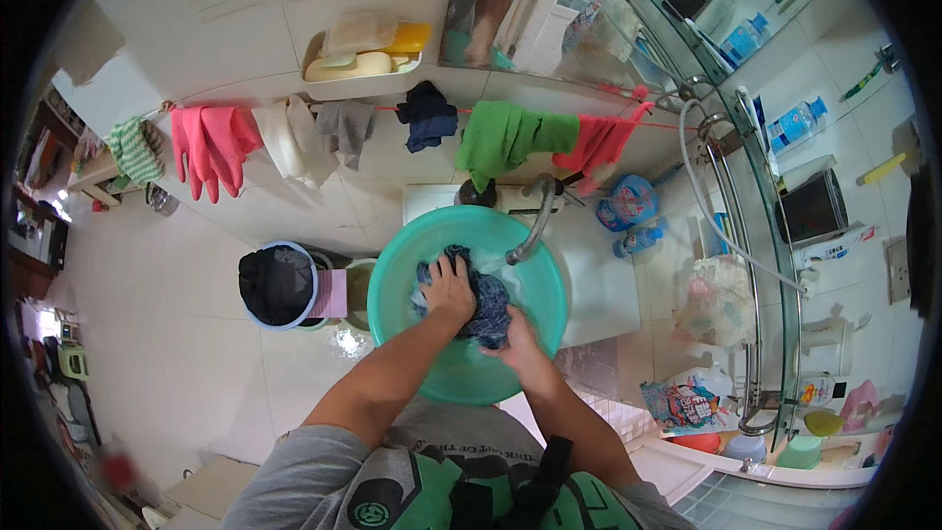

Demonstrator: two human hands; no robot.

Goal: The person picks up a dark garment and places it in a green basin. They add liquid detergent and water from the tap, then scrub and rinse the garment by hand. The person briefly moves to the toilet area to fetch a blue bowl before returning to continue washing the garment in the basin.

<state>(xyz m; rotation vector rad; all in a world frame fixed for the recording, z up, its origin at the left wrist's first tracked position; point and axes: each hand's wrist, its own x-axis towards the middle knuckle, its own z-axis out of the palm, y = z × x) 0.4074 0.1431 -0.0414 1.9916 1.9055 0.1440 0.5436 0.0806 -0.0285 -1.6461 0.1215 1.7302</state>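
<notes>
A large green plastic basin (397,258) stands under a metal faucet (543,221), with water in it. Bunched inside lies a wet dark-blue patterned cloth (489,305). My left hand (450,288) rests on the upper left of the cloth, palm down with its fingers spread over the fabric. At the cloth's lower right edge is my right hand (517,338), its fingers curled against the fabric and partly hidden.
Left of the basin stands a bucket of dark clothes (276,285). Pink rubber gloves (213,147) and a green cloth (515,136) hang on a line above. Blue bottles (636,241) stand right of the faucet, near a glass shelf (784,272).
</notes>
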